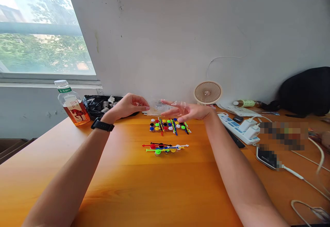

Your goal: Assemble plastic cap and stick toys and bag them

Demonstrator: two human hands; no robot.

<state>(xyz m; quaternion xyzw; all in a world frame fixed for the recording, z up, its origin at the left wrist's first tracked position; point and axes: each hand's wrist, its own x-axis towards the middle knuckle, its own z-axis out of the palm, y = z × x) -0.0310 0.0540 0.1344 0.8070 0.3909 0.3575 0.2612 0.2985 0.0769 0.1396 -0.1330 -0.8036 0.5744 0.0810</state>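
Note:
My left hand pinches the left edge of a clear plastic bag between thumb and fingers, above the far part of the table. On the bag's other side, my right hand has its fingers stretched out and apart, with some of the clear film lying over them. Below the hands sits a cluster of packed spinner arrows with round coloured discs. Nearer to me lies a loose group of arrow spinners in red, black, green, blue, yellow and white.
A tea bottle stands at the left beside a black plastic bag of waste. Along the right are a small fan, a power strip, a phone, cables, a lying bottle and a black bag.

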